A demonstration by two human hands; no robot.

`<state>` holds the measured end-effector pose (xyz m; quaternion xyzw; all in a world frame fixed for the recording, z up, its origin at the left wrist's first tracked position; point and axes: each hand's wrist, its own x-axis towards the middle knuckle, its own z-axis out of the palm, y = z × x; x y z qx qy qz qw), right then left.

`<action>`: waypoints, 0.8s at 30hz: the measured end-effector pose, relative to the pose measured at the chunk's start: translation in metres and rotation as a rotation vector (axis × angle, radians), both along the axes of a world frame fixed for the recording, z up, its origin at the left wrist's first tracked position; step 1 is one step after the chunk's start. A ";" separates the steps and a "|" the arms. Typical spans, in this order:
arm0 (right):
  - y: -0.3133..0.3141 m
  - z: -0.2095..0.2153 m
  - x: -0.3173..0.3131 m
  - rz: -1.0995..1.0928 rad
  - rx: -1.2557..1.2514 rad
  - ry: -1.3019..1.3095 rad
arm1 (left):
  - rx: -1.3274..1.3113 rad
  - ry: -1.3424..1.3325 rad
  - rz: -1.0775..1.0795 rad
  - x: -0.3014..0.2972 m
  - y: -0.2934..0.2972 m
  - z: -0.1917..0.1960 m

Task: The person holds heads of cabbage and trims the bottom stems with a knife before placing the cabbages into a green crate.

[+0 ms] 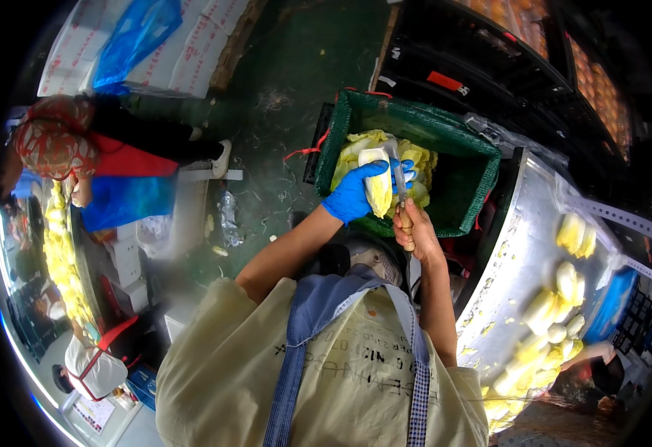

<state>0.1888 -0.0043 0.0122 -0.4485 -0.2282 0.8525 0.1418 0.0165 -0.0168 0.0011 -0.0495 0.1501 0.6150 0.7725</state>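
In my left hand (355,195), which wears a blue glove, is a pale yellow napa cabbage (377,192), its white base end turned away from me. My bare right hand (417,231) is closed round the wooden handle of a knife (399,181). The blade lies along the right side of the cabbage, close to the gloved fingers; whether it touches the cabbage I cannot tell. Both hands are above the near left part of a green basket (482,167). Loose yellow-green cabbage leaves (424,165) lie in the basket below the knife.
A metal table (512,246) with several trimmed cabbages (564,290) stands to the right. Black crates (482,71) are stacked beyond the basket. Scraps litter the green floor (266,141). Two people work at a cabbage-laden table on the left; another person is at the lower right.
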 end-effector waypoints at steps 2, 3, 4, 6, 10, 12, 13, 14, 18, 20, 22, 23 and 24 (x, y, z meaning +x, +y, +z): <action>-0.001 0.003 -0.001 0.009 0.036 -0.031 | 0.011 0.022 -0.018 -0.003 -0.001 -0.006; -0.002 0.002 -0.001 0.003 0.053 -0.040 | 0.016 0.033 -0.027 -0.004 -0.002 -0.011; -0.003 0.001 0.000 -0.005 0.070 -0.050 | -0.010 0.048 -0.035 -0.005 -0.003 -0.017; -0.004 -0.001 0.000 -0.004 0.111 -0.077 | -0.062 0.079 -0.051 -0.006 -0.005 -0.026; -0.004 0.001 0.004 -0.070 -0.012 0.108 | -0.095 0.207 -0.056 -0.006 -0.005 -0.023; -0.001 -0.002 0.011 -0.161 -0.146 0.335 | -0.038 0.158 -0.052 -0.008 -0.006 -0.025; 0.000 -0.005 0.015 -0.212 -0.197 0.446 | -0.032 0.135 -0.052 -0.009 -0.006 -0.024; 0.005 -0.010 0.010 -0.236 -0.129 0.117 | -0.025 0.111 -0.052 -0.010 -0.006 -0.024; 0.005 -0.013 0.009 -0.177 -0.205 0.146 | -0.043 0.092 -0.059 -0.010 -0.006 -0.025; 0.003 -0.014 0.008 -0.162 -0.385 0.415 | -0.053 0.058 -0.034 -0.008 -0.007 -0.027; -0.003 -0.016 0.005 -0.187 -0.564 0.653 | -0.032 0.053 -0.010 -0.007 -0.007 -0.022; -0.004 -0.015 0.003 -0.198 -0.593 0.694 | 0.004 0.039 -0.011 -0.007 -0.006 -0.017; -0.005 -0.013 0.002 -0.209 -0.623 0.736 | 0.041 0.026 -0.012 -0.006 -0.003 -0.012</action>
